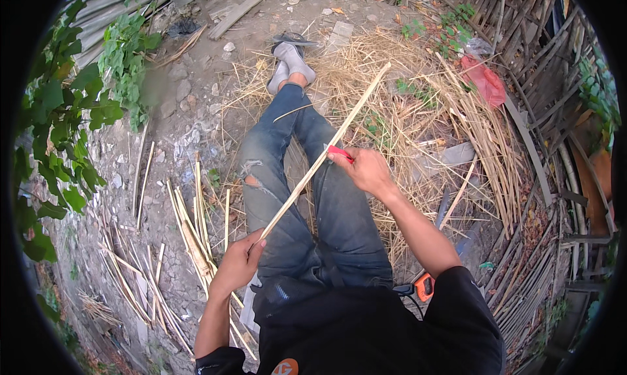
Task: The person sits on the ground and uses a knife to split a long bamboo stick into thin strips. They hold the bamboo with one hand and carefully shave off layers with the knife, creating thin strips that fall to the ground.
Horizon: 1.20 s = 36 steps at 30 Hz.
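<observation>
A long pale bamboo strip [302,187] slants over my thighs, its far tip pointing up and to the right. My left hand [240,262] pinches the strip's near end beside my left thigh. In my right hand [368,172] is a small red-handled knife [340,153], closed in the fingers above my right thigh. The knife meets the strip around its middle; its blade barely shows beside the strip.
Split bamboo pieces [189,234] lie on the ground at left, more strips [490,153] at right. Shavings [366,68] cover the soil around my feet. An orange-and-black handle [424,287] is by my right hip. A red plastic bag [483,81] sits near the stick fence [522,42]. Leafy vines [59,133] hang at left.
</observation>
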Motion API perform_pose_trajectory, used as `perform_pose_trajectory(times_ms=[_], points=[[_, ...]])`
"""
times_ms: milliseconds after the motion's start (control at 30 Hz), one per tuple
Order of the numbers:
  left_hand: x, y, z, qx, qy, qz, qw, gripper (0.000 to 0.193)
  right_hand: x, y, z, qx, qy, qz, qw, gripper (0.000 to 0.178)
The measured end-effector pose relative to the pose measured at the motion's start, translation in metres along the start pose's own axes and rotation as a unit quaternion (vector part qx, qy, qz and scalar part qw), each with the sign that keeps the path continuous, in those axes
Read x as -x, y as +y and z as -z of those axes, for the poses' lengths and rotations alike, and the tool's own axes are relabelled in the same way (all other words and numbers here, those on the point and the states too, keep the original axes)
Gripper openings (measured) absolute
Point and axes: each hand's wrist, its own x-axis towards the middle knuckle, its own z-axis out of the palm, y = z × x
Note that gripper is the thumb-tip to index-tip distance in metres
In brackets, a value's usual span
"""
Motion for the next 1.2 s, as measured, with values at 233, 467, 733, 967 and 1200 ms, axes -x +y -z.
perform_pose_trajectory(times_ms=[233, 467, 733, 967, 1200], points=[[0.085, -0.037, 0.068, -0.061, -0.06, 0.059, 0.995, 0.029, -0.056, 0.226, 0.086, 0.083, 0.234, -0.23, 0.941, 0.081], [0.12, -0.076, 0.073, 0.064, 0.014, 0.149, 0.987, 0.029, 0.014, 0.365, 0.211, 0.114, 0.326, -0.288, 0.893, 0.078], [0.005, -0.029, 0.011, 0.209, -0.031, 0.042, 0.977, 0.032, -0.009, 0.066, 0.119, -0.317, 0.219, -0.137, 0.913, 0.045], [-0.008, -0.016, -0.013, 0.211, -0.074, 0.008, 0.975, 0.033, -0.023, -0.016, 0.069, -0.383, 0.131, -0.015, 0.914, 0.035], [-0.029, 0.011, -0.024, 0.23, -0.042, -0.026, 0.972, 0.034, -0.014, -0.031, 0.044, -0.443, 0.081, -0.024, 0.892, 0.027]])
